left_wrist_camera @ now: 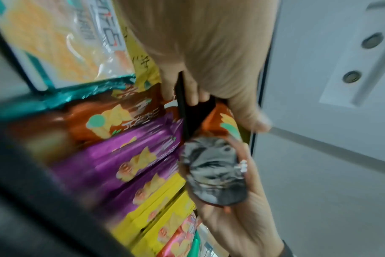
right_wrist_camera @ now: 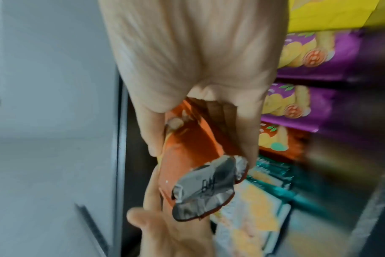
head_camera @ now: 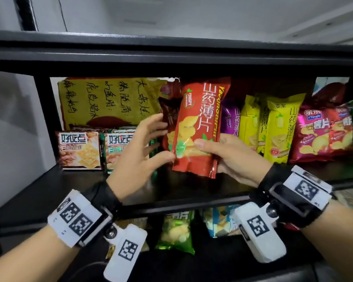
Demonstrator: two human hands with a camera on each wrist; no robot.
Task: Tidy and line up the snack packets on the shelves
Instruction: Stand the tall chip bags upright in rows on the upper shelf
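While my right hand (head_camera: 230, 159) pinches the red packet (head_camera: 198, 127) at its lower edge, thumb across the front, I hold it upright just in front of the purple packets (head_camera: 230, 119). My left hand (head_camera: 143, 147) is spread and relaxed, fingertips at the red packet's left side. I judge I'm mid-placement; next it needs sliding back left of the purple packets, face forward.

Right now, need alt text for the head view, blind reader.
The right hand pinches an orange-red yam-crisp packet upright before a black metal shelf, while the open left hand touches the packet's left edge. Purple, yellow and red crisp packets stand to the right, cracker packs to the left.
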